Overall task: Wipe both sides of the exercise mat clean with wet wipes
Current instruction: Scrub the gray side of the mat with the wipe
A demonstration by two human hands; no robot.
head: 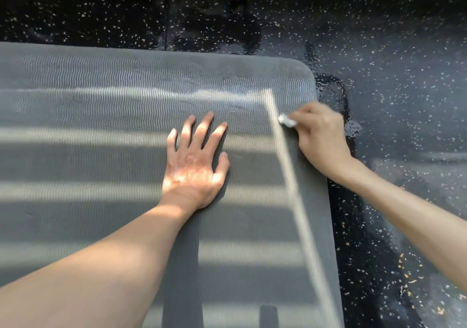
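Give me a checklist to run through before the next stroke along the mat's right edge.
1. Pinning: the left hand lies flat on the mat, fingers spread. Ok.
2. Grip: the right hand grips the wadded wipe. Ok.
3. Contact: the wipe sits near the right edge, but motion blur hides whether it presses on the mat. Cannot tell.
4. Corner: the far right corner lies flat, not curled. Ok.
5. Moisture in the wipe: cannot tell.
6. Surroundings: the floor beside that corner looks wet and glossy. Not ok.
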